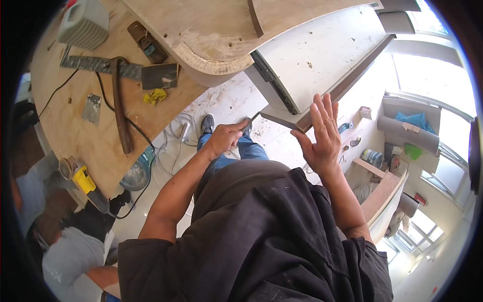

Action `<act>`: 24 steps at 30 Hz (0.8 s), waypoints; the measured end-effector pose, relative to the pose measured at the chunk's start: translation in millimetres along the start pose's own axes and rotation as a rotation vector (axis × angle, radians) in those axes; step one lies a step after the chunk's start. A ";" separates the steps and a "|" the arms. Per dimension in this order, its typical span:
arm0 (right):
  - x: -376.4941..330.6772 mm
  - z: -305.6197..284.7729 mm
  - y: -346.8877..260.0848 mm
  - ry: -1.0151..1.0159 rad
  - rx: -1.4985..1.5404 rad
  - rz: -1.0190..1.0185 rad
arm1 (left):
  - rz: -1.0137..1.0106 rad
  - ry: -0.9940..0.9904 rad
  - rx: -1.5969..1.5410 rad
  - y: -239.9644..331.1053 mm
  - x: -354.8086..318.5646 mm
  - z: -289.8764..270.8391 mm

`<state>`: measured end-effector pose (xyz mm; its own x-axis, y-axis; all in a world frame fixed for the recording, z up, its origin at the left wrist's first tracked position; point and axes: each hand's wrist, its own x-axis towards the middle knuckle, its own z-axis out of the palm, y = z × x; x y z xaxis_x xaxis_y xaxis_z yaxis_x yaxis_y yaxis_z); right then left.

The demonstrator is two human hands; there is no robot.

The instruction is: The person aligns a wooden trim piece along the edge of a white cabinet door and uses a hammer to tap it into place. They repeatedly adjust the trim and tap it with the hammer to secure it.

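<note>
My left hand [225, 138] is closed around a thin dark tool [253, 119] whose tip points at the near corner of a dark wooden strip [282, 121]. That strip edges a white panel [322, 55] which leans out in front of me. My right hand [319, 133] is spread flat with its fingers apart, its palm against the strip's end; it holds nothing. A curved plywood piece [216, 30] lies over the panel's far end.
A plywood workbench [75, 131] on my left carries a yellow angle grinder [83, 178], a metal ruler [95, 63], a grey canister [83, 20], a yellow rag [156, 95] and cables. Another person [65, 251] crouches at the lower left. Shelves and clutter stand at the right.
</note>
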<state>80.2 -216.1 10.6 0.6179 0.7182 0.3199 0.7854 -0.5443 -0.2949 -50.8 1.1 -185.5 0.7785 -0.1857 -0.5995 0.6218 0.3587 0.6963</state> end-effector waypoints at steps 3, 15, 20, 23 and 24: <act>-3.7 -15.6 -37.6 -0.117 0.071 -0.085 | -0.037 0.209 0.137 -15.0 -6.3 -17.4; 19.9 127.7 -53.3 -1.144 -0.716 -0.135 | 0.052 1.645 1.108 134.3 -111.9 -211.3; 15.8 139.1 -60.7 -1.105 -0.694 -0.116 | -0.069 1.556 1.131 154.7 -74.1 -256.2; 13.5 131.1 -48.9 -1.118 -0.149 0.007 | 0.517 1.407 1.441 146.3 -44.9 -216.1; 1.1 128.3 -41.5 -1.065 -0.040 0.037 | 0.627 1.336 1.561 139.2 -29.2 -208.2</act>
<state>43.4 -137.2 -92.4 0.3052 0.6994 -0.6463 0.7794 -0.5734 -0.2524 -4.9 246.9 -153.3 0.7804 0.4645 0.4185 0.4618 -0.8795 0.1151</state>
